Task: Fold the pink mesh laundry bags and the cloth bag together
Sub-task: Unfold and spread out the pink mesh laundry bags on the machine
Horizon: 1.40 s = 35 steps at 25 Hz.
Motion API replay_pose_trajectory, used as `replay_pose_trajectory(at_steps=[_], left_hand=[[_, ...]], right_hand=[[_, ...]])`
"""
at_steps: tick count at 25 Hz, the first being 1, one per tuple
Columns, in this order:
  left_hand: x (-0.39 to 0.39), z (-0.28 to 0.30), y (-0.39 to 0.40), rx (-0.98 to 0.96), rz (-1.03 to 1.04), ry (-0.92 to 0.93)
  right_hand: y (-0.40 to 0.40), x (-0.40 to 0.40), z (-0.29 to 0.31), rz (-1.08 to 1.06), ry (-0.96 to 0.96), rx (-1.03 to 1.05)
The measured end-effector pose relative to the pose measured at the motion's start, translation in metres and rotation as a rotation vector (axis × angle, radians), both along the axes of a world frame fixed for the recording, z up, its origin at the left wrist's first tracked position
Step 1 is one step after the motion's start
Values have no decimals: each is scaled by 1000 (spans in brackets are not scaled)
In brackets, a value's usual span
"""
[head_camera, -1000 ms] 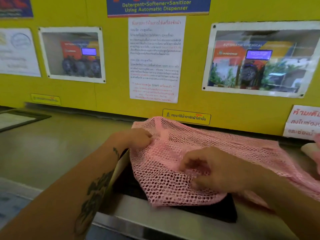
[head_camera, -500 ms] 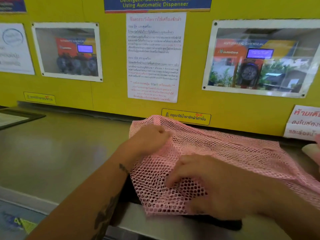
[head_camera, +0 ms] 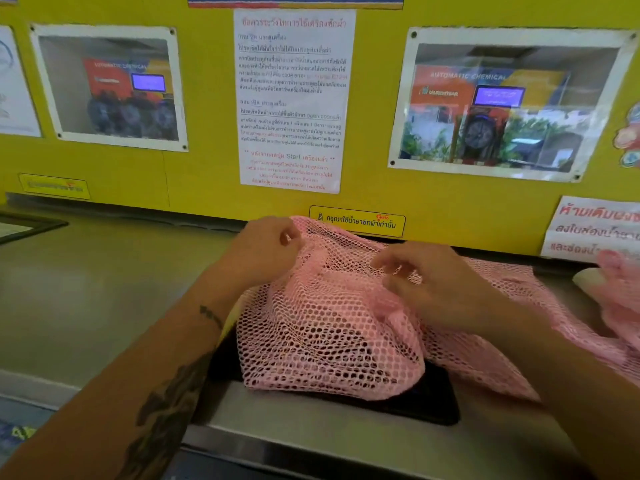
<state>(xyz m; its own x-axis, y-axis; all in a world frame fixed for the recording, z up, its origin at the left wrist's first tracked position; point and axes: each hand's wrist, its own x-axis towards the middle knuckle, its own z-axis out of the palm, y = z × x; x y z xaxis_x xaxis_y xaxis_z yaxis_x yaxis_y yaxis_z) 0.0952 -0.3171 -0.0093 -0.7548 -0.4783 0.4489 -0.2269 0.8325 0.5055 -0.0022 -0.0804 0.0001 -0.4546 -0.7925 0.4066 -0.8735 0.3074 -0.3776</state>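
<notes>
The grey tabletop [head_camera: 86, 299] runs along the foot of the yellow wall [head_camera: 207, 174], and the pink mesh laundry bag [head_camera: 332, 327] lies on it just below the wall's small yellow sticker [head_camera: 356, 221], spread wide to the right and bunched into a hump at its left end. Under that hump a flat black item [head_camera: 415, 407] pokes out toward the tabletop's near edge; whether it is the cloth bag cannot be told. More pink mesh [head_camera: 620, 296] sits at the far right of the laundry bag. The left hand [head_camera: 266, 247] pinches the bag's upper-left corner with curled fingers. The right hand [head_camera: 436, 282] hovers on the middle of the mesh, fingers loosely bent, and whether it holds any netting cannot be told. The likely trouble is the open weave: fingertips can snag in the holes, so a pull would drag the whole bag off square. The slack hump could also fold unevenly, and the black item near the edge could be tugged off the tabletop if the mesh catches on it.
</notes>
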Motion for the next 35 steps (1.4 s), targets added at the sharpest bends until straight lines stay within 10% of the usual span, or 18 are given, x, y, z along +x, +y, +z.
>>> replay_pose_trajectory(at_steps=[8,14,19,24,31,35], left_hand=[[69,0,65,-84,-294,-743],[92,-2,13,-14,-254,-413],[129,44,-10,-99,-67,-372],[103,51,26,48,-136,49],[37,-12,31,-194,-159,-885],[29,42,39,-324,-111,-884]], right_hand=[[22,4,15,110,-256,449],[15,22,8,146,-5,280],[39,35,33,328,-435,119],[50,14,3,-30,-106,680],[87,-15,4,-106,-198,669],[111,-56,14,-335,-52,406]])
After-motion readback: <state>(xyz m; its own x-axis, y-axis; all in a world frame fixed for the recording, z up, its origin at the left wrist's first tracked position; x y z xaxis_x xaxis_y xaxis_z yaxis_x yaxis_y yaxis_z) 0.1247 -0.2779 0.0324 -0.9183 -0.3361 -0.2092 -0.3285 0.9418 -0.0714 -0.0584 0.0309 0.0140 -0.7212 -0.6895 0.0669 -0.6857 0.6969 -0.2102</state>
